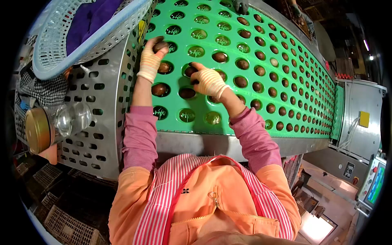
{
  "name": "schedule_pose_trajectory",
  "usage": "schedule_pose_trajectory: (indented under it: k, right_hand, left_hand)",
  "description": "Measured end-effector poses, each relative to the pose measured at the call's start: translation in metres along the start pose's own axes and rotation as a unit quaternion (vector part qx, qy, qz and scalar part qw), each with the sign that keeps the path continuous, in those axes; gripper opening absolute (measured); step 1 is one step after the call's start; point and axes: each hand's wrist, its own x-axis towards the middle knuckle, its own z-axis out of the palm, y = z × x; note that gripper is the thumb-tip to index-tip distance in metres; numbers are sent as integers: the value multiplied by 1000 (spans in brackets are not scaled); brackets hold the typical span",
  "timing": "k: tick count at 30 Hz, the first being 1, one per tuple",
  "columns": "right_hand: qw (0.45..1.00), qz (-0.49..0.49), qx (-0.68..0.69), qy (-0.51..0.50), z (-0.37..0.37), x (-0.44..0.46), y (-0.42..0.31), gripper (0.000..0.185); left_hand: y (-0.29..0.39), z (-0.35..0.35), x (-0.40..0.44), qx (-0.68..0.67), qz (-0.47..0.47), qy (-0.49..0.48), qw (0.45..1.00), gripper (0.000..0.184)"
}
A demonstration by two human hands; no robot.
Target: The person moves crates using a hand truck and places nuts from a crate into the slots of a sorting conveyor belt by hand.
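Note:
My left hand, in a striped glove with bare fingertips, holds a brown nut-like piece above the left edge of the green tray belt. To its right, my right hand, gloved the same way, reaches over the cups with its fingers curled at a dark brown piece. Whether that piece is gripped or only touched is unclear. Round brown pieces sit in the cups around both hands, such as one piece below my left hand. Several cups nearest me and at the upper left hold no brown piece.
A blue plastic basket with purple cloth stands at the upper left on a perforated metal surface. Beside it lies a glass jar with a gold lid. Another person's dark-gloved hand is at the belt's far edge. A control panel is at right.

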Motion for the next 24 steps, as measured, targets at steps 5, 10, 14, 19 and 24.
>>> schedule_pose_trajectory:
  k: [5,10,14,19,24]
  right_hand:
    - [976,48,34,211,-20,34,14,30]
    - [978,-99,-91,159,18,58,50,43]
    - [928,-26,85,361,15,37,45,51]
    - [872,102,218,426,38,-45,61,38]
    - [800,176,379,430,68,-157,39,31]
  left_hand:
    - [-6,5,28,538,-1,-139,831,42]
    - [-15,-14,34,299,41,22,953,36]
    - [6,-2,8,173,-18,61,983,35]
    - [-8,40,-10,363,45,-62,929,32]
    - [-41,70,-12,597,137,-95,785,39]
